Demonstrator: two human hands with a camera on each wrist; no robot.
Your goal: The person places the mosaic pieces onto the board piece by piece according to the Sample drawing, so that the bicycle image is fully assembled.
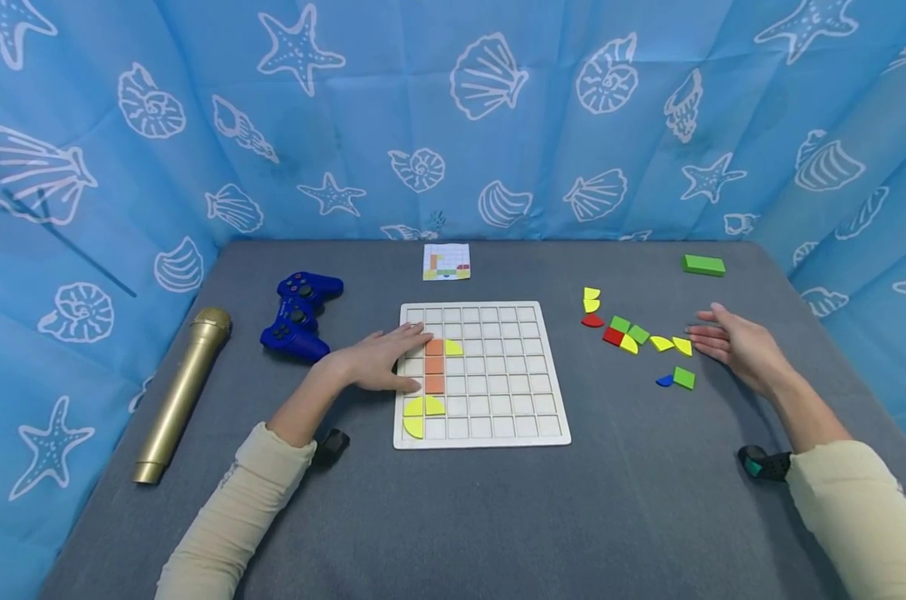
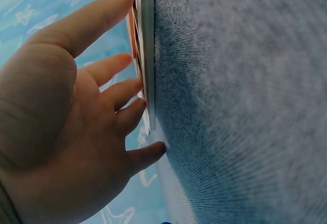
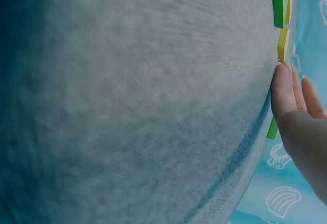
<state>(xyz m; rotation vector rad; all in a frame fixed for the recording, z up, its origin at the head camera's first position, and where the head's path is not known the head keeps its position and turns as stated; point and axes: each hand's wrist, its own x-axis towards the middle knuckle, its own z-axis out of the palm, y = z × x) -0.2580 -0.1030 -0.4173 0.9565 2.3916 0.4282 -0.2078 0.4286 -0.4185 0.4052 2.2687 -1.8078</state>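
Note:
My left hand (image 1: pixel 377 360) rests with spread fingers over the left edge of a white grid board (image 1: pixel 490 442). In the left wrist view, its thumb and fingertips meet the board's rim side. Beside those fingers, orange squares (image 1: pixel 434 365) form a column, with a yellow quarter-round piece (image 1: pixel 453 347) to the right of the top one. More yellow quarter-rounds (image 1: pixel 413 427) sit in the board's lower left cells. My right hand (image 1: pixel 745 346) lies on its side on the table, fingers loosely extended, fingertips right by a yellow quarter-round piece (image 1: pixel 683 346).
Loose green (image 1: pixel 684 378), red (image 1: pixel 592 320), yellow and blue (image 1: pixel 665 381) pieces lie right of the board. A printed pattern card (image 1: pixel 447 262) is behind it. A green block (image 1: pixel 703 265) stands back right; a blue game controller (image 1: pixel 300 317) and gold microphone (image 1: pixel 182 396) lie left.

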